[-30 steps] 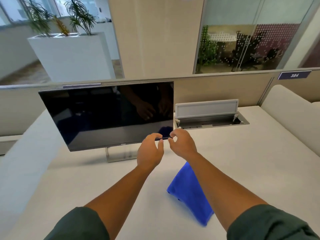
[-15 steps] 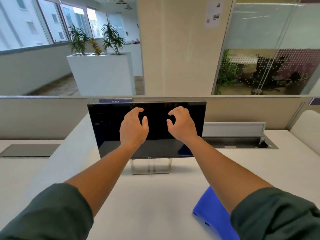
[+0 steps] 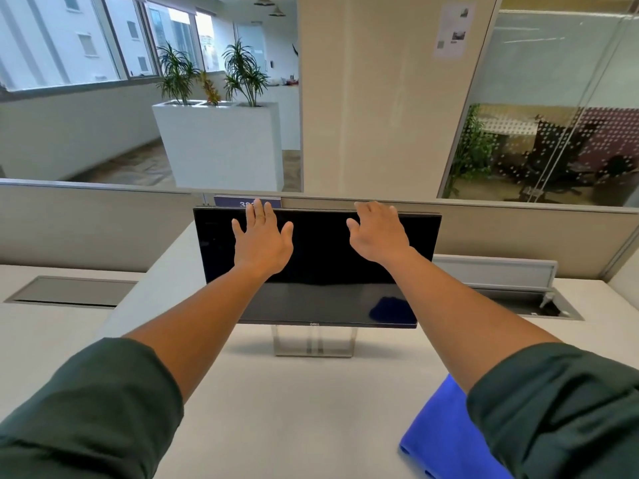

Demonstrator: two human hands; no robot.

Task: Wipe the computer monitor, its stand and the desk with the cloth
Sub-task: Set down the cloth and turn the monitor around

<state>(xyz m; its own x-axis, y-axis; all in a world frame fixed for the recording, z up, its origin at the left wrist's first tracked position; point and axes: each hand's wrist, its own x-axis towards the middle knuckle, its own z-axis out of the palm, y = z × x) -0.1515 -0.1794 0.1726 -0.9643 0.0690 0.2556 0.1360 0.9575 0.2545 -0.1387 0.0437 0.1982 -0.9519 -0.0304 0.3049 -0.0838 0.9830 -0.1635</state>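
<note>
at the monitor's top edge, both hands up, fingers spread and holding nothing.
monitor [image 3: 321, 271] stands mid-desk [image 3: 276, 409] on its stand [image 3: 313, 344], long axis left-right, screen facing us; left hand [image 3: 262, 242], right hand [image 3: 378, 235]; blue cloth [image 3: 442, 433] lies near right.

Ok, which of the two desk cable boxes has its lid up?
The grey cable box right of the black monitor: its lid stands raised, while the left one lies flush shut.
</note>
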